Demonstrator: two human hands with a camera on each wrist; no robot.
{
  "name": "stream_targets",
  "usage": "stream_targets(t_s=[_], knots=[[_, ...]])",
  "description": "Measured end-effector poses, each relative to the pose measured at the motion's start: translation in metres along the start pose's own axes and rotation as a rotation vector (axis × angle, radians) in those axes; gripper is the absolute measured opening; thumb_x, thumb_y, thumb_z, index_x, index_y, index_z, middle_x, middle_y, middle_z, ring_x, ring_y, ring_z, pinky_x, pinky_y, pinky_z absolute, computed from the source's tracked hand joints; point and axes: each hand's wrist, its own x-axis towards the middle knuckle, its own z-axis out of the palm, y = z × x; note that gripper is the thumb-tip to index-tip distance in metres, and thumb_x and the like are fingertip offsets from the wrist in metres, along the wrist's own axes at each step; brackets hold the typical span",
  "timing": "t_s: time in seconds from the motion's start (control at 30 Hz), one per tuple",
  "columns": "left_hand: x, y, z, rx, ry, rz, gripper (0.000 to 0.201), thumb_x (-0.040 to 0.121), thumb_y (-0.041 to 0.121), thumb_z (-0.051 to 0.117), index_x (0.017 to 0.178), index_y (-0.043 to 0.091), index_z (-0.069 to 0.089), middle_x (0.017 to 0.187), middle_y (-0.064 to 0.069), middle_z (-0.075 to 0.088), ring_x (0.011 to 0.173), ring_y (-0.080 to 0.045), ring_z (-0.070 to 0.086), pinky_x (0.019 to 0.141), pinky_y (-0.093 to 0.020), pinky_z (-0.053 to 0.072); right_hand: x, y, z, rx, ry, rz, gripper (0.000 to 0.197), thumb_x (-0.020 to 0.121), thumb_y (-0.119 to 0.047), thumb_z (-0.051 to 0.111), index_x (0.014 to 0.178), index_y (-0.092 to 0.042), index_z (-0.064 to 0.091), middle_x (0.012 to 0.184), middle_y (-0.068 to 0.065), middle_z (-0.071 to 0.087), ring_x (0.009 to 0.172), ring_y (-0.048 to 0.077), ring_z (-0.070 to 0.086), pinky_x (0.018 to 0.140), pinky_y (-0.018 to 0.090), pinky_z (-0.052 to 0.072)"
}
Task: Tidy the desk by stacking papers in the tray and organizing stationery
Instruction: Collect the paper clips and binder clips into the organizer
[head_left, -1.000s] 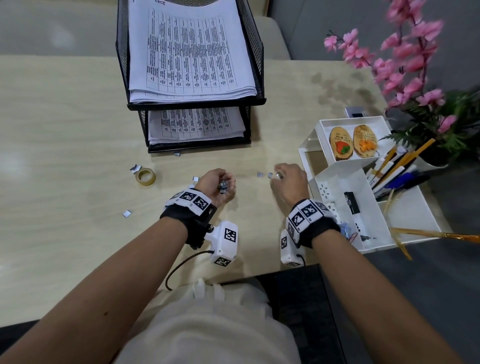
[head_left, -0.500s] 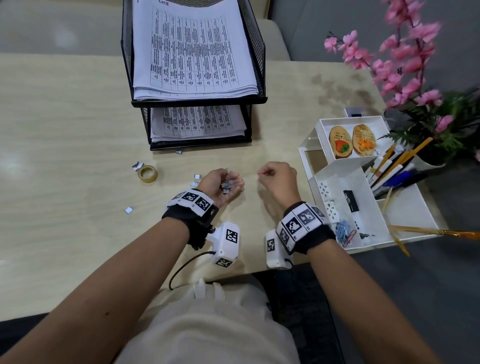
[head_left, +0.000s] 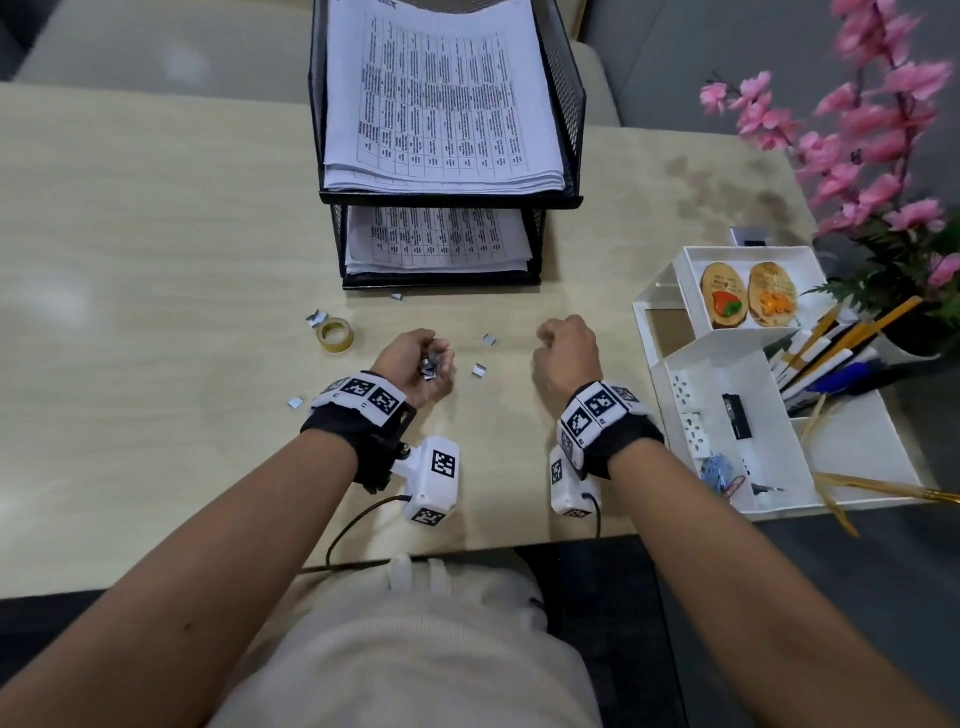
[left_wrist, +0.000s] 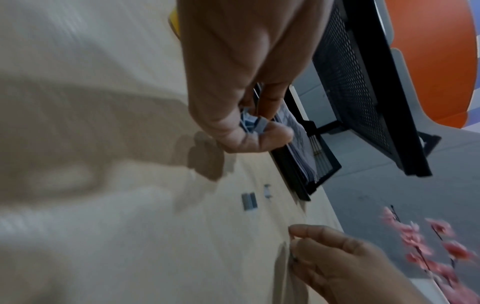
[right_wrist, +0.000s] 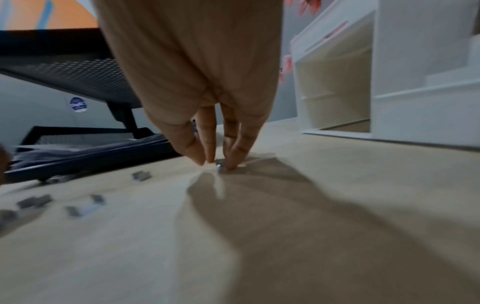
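Observation:
My left hand (head_left: 432, 359) is cupped palm-up over the desk and holds a small heap of grey staple strips (head_left: 429, 368); the left wrist view shows the strips (left_wrist: 249, 121) caught between its curled fingers. My right hand (head_left: 563, 351) is to the right with its fingers pointing down. In the right wrist view its fingertips (right_wrist: 232, 162) pinch a small staple piece (right_wrist: 219, 165) lying on the desk. Loose staple strips (head_left: 490, 339) (head_left: 479, 370) lie between the two hands, and more (head_left: 296, 401) (head_left: 316, 318) lie to the left.
A black mesh two-tier tray (head_left: 447, 200) stacked with printed papers (head_left: 441, 104) stands at the back centre. A tape roll (head_left: 335, 335) lies left of my left hand. On the right stands a white organiser (head_left: 727, 358) with pens (head_left: 841, 343), beside a pink flower plant (head_left: 883, 156).
My right hand went left toward the left hand with its fingers pinched, then came back right and down onto the desk. The left hand has kept its strips and barely moved.

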Motion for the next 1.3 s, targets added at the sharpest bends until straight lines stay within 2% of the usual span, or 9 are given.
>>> stream_targets(t_s=[0.27, 0.4, 0.53, 0.67, 0.77, 0.87, 1.0, 1.13, 1.3], knots=[[-0.001, 0.019, -0.028, -0.037, 0.049, 0.048, 0.037, 0.098, 0.02, 0.035, 0.064, 0.008, 0.047, 0.037, -0.003, 0.051, 0.028, -0.008, 0.05, 0.036, -0.011, 0.045, -0.008, -0.05, 0.03, -0.047, -0.07, -0.205, 0.028, 0.079, 0.007, 0.047, 0.099, 0.002, 0.066, 0.11, 0.022, 0.056, 0.103, 0.036, 0.052, 0.084, 0.034, 0.043], [-0.003, 0.023, -0.037, -0.035, 0.039, 0.042, 0.035, 0.097, 0.019, 0.036, 0.066, 0.008, 0.048, 0.052, -0.005, 0.05, 0.03, -0.008, 0.051, 0.038, -0.012, 0.047, -0.009, -0.044, 0.03, -0.087, -0.043, -0.219, 0.027, 0.078, 0.013, 0.047, 0.093, 0.005, 0.068, 0.106, 0.021, 0.06, 0.099, 0.033, 0.054, 0.078, 0.031, 0.044], [-0.003, 0.027, -0.045, -0.043, -0.007, 0.047, 0.037, 0.099, 0.02, 0.033, 0.069, 0.005, 0.05, 0.054, -0.007, 0.056, 0.033, -0.011, 0.058, 0.039, -0.016, 0.05, -0.025, -0.064, 0.024, 0.166, 0.004, -0.149, 0.023, 0.08, 0.01, 0.048, 0.081, 0.004, 0.07, 0.088, 0.016, 0.064, 0.078, 0.023, 0.058, 0.058, 0.012, 0.039], [-0.003, 0.031, -0.053, -0.039, -0.043, 0.055, 0.038, 0.1, 0.023, 0.03, 0.076, 0.003, 0.053, 0.046, -0.008, 0.063, 0.038, -0.013, 0.062, 0.041, -0.017, 0.053, -0.049, -0.112, 0.018, 0.449, -0.196, -0.227, 0.009, 0.08, 0.004, 0.063, 0.084, 0.003, 0.07, 0.073, 0.007, 0.064, 0.055, 0.002, 0.057, 0.047, 0.01, 0.043], [-0.004, 0.039, -0.062, -0.034, -0.058, 0.056, 0.04, 0.101, 0.023, 0.029, 0.073, 0.004, 0.051, 0.042, -0.007, 0.059, 0.033, -0.012, 0.056, 0.037, -0.014, 0.048, -0.04, -0.128, 0.027, 0.449, -0.131, -0.169, 0.012, 0.083, -0.004, 0.06, 0.086, 0.0, 0.072, 0.081, 0.01, 0.069, 0.067, 0.014, 0.062, 0.062, 0.016, 0.05], [-0.006, 0.051, -0.074, -0.015, -0.072, 0.062, 0.039, 0.099, 0.02, 0.028, 0.066, 0.009, 0.044, 0.037, -0.004, 0.049, 0.028, -0.01, 0.044, 0.032, -0.008, 0.039, -0.017, -0.13, 0.054, 0.452, -0.008, 0.094, 0.013, 0.078, -0.013, 0.061, 0.081, -0.005, 0.071, 0.077, 0.01, 0.063, 0.074, 0.022, 0.057, 0.065, 0.02, 0.044], [-0.01, 0.072, -0.094, -0.021, -0.062, 0.107, 0.038, 0.098, 0.018, 0.027, 0.063, 0.011, 0.041, 0.037, -0.001, 0.047, 0.027, -0.009, 0.042, 0.031, -0.008, 0.036, -0.004, -0.146, 0.081, 0.499, 0.093, 0.345, 0.044, 0.069, -0.036, 0.071, 0.106, -0.013, 0.065, 0.113, 0.007, 0.067, 0.101, 0.03, 0.062, 0.094, 0.039, 0.048], [-0.013, 0.09, -0.114, -0.051, 0.029, 0.148, 0.038, 0.099, 0.02, 0.03, 0.067, 0.007, 0.047, 0.034, -0.003, 0.05, 0.026, -0.009, 0.044, 0.032, -0.008, 0.037, 0.001, -0.162, 0.092, 0.398, 0.161, 0.379, 0.043, 0.067, -0.041, 0.07, 0.102, -0.016, 0.066, 0.113, 0.007, 0.065, 0.108, 0.031, 0.057, 0.094, 0.041, 0.039], [-0.013, 0.098, -0.129, -0.09, 0.058, 0.172, 0.036, 0.098, 0.019, 0.031, 0.067, 0.007, 0.046, 0.035, -0.003, 0.048, 0.026, -0.01, 0.045, 0.033, -0.008, 0.037, 0.01, -0.163, 0.094, 0.295, 0.176, 0.395, 0.024, 0.082, -0.032, 0.059, 0.098, -0.018, 0.068, 0.111, 0.006, 0.067, 0.106, 0.029, 0.057, 0.091, 0.039, 0.034]])
